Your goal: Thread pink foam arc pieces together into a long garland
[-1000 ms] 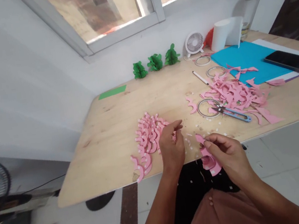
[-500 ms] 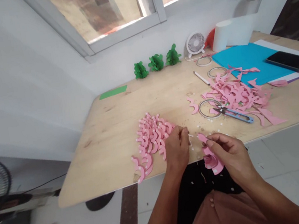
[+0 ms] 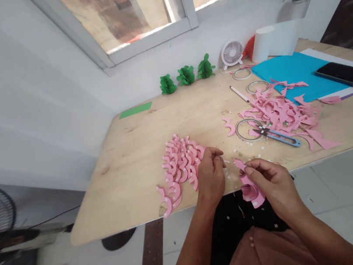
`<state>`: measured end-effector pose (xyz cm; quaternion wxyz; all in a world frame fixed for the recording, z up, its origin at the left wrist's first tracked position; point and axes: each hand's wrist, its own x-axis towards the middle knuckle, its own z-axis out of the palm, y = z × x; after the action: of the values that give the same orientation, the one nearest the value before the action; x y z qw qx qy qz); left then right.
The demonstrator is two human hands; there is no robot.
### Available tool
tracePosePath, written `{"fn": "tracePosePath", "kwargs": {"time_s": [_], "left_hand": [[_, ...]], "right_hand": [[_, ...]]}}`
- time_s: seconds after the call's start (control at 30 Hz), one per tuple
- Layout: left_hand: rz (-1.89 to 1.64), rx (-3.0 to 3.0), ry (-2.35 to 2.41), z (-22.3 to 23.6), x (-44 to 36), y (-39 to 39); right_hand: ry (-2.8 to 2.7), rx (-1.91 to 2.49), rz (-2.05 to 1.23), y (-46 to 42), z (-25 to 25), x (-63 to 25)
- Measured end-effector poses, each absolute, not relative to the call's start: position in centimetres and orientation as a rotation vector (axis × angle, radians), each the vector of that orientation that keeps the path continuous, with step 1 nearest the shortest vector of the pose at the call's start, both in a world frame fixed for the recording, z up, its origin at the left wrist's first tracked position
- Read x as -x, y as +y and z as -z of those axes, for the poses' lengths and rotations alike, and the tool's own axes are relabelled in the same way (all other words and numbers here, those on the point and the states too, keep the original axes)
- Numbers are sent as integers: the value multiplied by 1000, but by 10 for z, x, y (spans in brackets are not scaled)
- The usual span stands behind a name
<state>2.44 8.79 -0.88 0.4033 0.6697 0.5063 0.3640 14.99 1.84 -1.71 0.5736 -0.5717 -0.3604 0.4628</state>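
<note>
- Right hand [image 3: 273,184], lower right of centre: thumb and forefinger are pinching a curled pink paper piece [image 3: 255,196], which is showing against the front edge of the wooden tabletop [image 3: 127,157].
- Left hand [image 3: 210,176], lower centre: fingers are curling inward beside the pile of wavy pink pieces [image 3: 179,163]; whether they are gripping anything, one cannot tell.
- Handling, as judged: a light pinch is probably sparing the thin paper from creases; fingertips should be staying clear of its white patch.
- Surface: pink scraps [image 3: 279,110] and blue-handled snips [image 3: 281,138] are lying at right.
- Room: three green paper shapes [image 3: 185,75] are standing below the window [image 3: 132,10], upper centre.
</note>
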Motion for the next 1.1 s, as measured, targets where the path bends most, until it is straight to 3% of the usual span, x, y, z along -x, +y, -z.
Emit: {"fn": "tracePosePath", "kwargs": {"time_s": [0.43,0.77,1.1], "left_hand": [[-1042,-2034,1336,6,-26,94],[-874,-1563,1160,-5,-15,58],[-990,-1261,1149,5,-25,32]], "right_hand": [[-833,1307,-1088,18,22,-152],[-881,1300,-1055,21,18,-152],[-963,1385,-981,21,15,-147]]}}
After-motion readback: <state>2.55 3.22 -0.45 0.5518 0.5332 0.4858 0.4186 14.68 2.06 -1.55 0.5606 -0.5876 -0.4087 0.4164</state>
